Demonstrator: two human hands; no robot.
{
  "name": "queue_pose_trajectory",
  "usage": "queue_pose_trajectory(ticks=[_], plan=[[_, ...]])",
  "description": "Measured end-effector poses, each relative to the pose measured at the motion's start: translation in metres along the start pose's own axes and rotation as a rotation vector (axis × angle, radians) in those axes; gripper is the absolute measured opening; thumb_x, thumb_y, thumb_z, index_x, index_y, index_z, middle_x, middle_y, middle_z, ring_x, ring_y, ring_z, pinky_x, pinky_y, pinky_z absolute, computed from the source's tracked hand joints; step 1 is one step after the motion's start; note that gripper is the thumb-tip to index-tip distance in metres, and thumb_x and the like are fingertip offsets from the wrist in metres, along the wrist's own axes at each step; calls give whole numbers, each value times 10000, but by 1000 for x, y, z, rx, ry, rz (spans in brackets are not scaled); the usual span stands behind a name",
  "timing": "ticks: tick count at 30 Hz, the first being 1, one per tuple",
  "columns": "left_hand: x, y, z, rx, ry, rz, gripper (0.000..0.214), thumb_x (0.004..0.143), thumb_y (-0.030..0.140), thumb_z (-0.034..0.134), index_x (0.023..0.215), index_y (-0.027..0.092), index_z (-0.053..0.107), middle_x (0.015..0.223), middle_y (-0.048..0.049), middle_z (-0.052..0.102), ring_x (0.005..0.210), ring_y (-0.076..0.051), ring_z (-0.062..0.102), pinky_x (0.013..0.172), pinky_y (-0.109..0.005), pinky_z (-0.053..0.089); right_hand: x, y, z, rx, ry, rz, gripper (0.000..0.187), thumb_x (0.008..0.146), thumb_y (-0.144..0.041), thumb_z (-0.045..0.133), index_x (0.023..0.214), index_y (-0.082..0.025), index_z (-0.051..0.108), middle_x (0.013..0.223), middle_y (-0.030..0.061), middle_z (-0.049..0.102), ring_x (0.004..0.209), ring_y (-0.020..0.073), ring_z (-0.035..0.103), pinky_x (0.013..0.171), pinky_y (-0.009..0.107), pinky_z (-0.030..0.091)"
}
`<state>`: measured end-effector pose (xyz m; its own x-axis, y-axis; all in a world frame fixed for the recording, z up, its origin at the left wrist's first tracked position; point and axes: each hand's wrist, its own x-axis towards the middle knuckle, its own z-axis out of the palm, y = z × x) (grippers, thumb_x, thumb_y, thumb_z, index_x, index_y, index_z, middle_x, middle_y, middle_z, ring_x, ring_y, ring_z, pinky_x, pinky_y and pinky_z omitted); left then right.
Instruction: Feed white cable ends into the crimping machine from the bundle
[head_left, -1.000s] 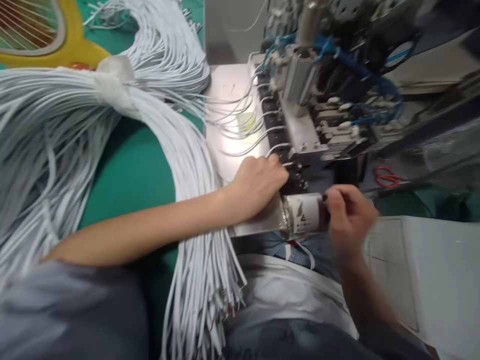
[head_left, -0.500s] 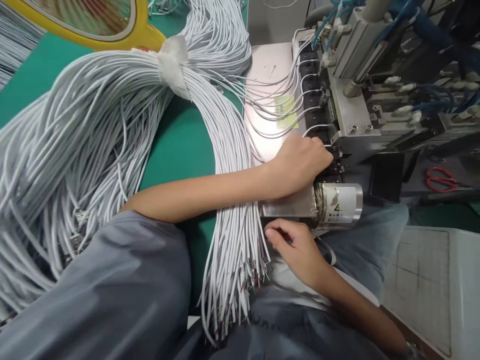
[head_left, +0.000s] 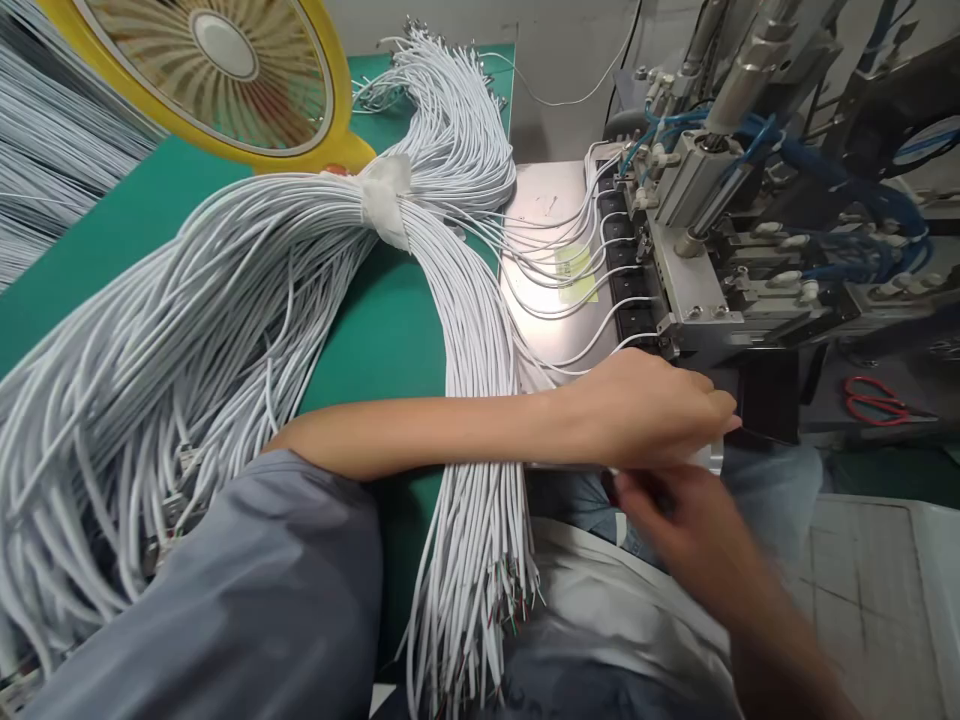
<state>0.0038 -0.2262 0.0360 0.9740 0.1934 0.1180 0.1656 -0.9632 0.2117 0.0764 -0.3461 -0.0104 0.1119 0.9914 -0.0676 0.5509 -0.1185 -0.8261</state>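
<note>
My left hand (head_left: 664, 405) reaches across the bundle of white cables (head_left: 484, 360) and lies over the metal cylinder (head_left: 712, 457), of which only an edge shows. Its fingers are curled under, and anything they hold is hidden. Right below it, my right hand (head_left: 679, 515) is smeared by motion, thumb near the left wrist; whether it grips something cannot be made out. Above the left hand, several white cables run into the black slotted fixture (head_left: 628, 285) of the machine (head_left: 694, 265). Stripped coloured wire ends (head_left: 514, 590) hang at the bundle's lower end.
A white wrap (head_left: 386, 203) ties the cables on the green table (head_left: 390, 340). The yellow fan (head_left: 341, 110) stands at upper left. Red-handled scissors (head_left: 876, 402) lie at right, above a white tray (head_left: 862, 580). A yellow-green label (head_left: 576, 272) sits on the metal plate (head_left: 536, 215).
My left hand has moved right and down from the fixture to over the cylinder. My right hand has moved right, close under the left. The camera view has tilted up.
</note>
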Motion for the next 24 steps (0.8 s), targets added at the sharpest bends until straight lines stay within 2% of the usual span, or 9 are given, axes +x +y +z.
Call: queue_pose_trajectory(ticks=[3, 5, 7, 9, 12, 15, 19, 24], plan=[[2, -10, 3, -109, 40, 11, 384, 961, 344, 320, 806, 157, 618, 764, -50, 641, 684, -162, 601, 530, -276, 361, 11, 15, -38, -37, 146, 4, 206, 779, -279, 567, 601, -176, 566, 459, -29, 509, 410, 98, 424, 390, 227, 289], [3, -18, 6, -184, 64, 63, 386, 964, 351, 320, 844, 142, 622, 792, -51, 639, 719, -153, 596, 583, -261, 387, 21, 21, -54, 27, 237, 8, 139, 747, -272, 612, 644, -178, 598, 510, -22, 548, 449, 103, 467, 414, 221, 338], [4, -25, 10, -235, 100, 108, 336, 954, 339, 366, 925, 128, 626, 814, -54, 630, 733, -146, 585, 609, -245, 399, 30, 23, -62, 179, 399, 21, 89, 698, -256, 667, 696, -181, 618, 600, -8, 605, 508, 111, 527, 467, 224, 412], [6, -31, 13, -263, 193, 105, 283, 940, 283, 406, 961, 115, 633, 791, -53, 611, 695, -137, 569, 582, -231, 392, 38, 23, -62, 366, 513, 23, 123, 660, -249, 708, 695, -181, 611, 626, -7, 614, 524, 109, 547, 500, 232, 453], [7, -35, 15, -357, 306, 108, 246, 921, 194, 415, 955, 113, 645, 740, -40, 592, 659, -114, 550, 570, -206, 396, 45, 24, -56, 653, 494, -39, 161, 673, -286, 706, 774, -179, 640, 661, 2, 627, 563, 118, 574, 542, 256, 490], [7, -35, 14, -409, 341, 94, 223, 896, 153, 434, 942, 123, 649, 727, -29, 596, 635, -99, 537, 558, -194, 392, 47, 25, -50, 848, 450, -76, 174, 742, -325, 642, 829, -175, 661, 679, 21, 639, 596, 129, 588, 559, 276, 500], [8, -34, 15, -478, 332, 84, 192, 874, 138, 470, 903, 121, 660, 729, -28, 597, 643, -93, 537, 568, -191, 401, 49, 23, -44, 768, 530, -95, 83, 746, -265, 656, 767, -185, 656, 626, -8, 602, 533, 97, 534, 510, 240, 453], [10, -34, 17, -559, 343, 30, 173, 847, 117, 510, 835, 123, 683, 664, -11, 588, 599, -79, 520, 549, -182, 399, 49, 20, -40, 379, 690, -160, 84, 778, -228, 604, 743, -180, 664, 716, 16, 612, 599, 107, 529, 515, 240, 415]])
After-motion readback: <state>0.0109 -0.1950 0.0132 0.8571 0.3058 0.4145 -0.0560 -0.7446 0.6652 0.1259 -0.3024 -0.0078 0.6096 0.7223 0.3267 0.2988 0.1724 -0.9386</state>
